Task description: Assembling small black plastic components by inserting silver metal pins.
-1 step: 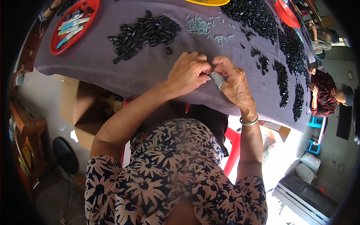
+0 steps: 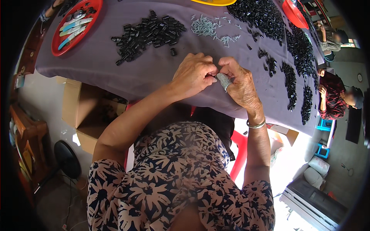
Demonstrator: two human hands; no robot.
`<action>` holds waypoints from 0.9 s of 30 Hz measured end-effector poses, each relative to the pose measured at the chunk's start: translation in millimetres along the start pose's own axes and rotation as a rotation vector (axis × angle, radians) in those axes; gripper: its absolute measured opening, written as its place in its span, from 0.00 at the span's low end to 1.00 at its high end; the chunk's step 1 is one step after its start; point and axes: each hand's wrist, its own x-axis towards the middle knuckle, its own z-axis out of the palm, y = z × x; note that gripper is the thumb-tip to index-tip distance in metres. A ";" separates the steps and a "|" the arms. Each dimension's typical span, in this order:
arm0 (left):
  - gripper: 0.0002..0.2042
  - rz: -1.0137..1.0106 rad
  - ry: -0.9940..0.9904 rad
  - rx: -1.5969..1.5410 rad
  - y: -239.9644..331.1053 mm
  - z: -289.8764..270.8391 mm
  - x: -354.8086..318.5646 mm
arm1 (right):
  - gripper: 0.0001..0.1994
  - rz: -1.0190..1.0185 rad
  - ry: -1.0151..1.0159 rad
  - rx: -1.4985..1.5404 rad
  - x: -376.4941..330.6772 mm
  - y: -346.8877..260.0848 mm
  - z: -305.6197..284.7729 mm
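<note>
Over the near edge of the table, my left hand (image 2: 194, 76) pinches a small black piece (image 2: 216, 77) between thumb and curled fingers; most of it is hidden. Close against it from the right is my right hand (image 2: 242, 84), its fingers bent inward and its thumb wrapped in a grey finger cover (image 2: 223, 81). Whatever the right fingers grip is too small to make out. Beyond my hands lies a heap of black cylindrical parts (image 2: 150, 36), with one loose black part (image 2: 173, 51) nearer me. Right of the heap are scattered small pale pins (image 2: 206, 27).
A red tray (image 2: 57, 48) with several light-handled tools stands at the far left. More black parts (image 2: 258, 19) spread over the purple-grey cloth (image 2: 154, 71) at right. An open cardboard box (image 2: 71, 102) sits below the left edge. Other people (image 2: 333, 96) are at the right.
</note>
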 end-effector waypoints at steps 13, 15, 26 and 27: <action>0.07 0.029 0.043 -0.006 -4.3 0.4 -2.9 | 0.22 -0.215 -0.163 -0.215 20.5 -36.9 -0.8; 0.08 0.041 0.062 -0.009 -3.0 1.2 -2.7 | 0.22 -0.124 -0.177 -0.290 19.7 -41.3 4.9; 0.08 0.065 0.017 -0.024 -1.8 -3.6 -2.0 | 0.18 -0.003 -0.078 -0.134 9.2 -27.7 4.0; 0.08 0.044 0.041 -0.016 -3.4 -2.1 -1.7 | 0.18 -0.008 -0.054 -0.077 7.6 -26.9 4.5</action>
